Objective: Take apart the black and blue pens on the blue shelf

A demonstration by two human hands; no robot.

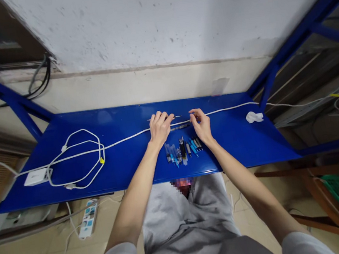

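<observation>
Both my hands rest on a blue metal shelf (124, 162). My left hand (160, 127) has its fingers curled, pinching a thin pen part, with a slim refill (177, 116) sticking out to the right of it. My right hand (201, 124) is curled too, its fingertips closed on a small pen piece that I cannot make out clearly. A dark pen barrel (179, 127) lies between the hands. Several pens and pen parts (183, 150), blue, black and clear, lie in a row just in front of my hands.
A white cable (121, 141) runs across the shelf, looping at the left beside a white adapter (34, 177). A crumpled white tissue (254, 117) lies at the right. Blue frame posts rise at both ends. A power strip (87, 222) lies on the floor.
</observation>
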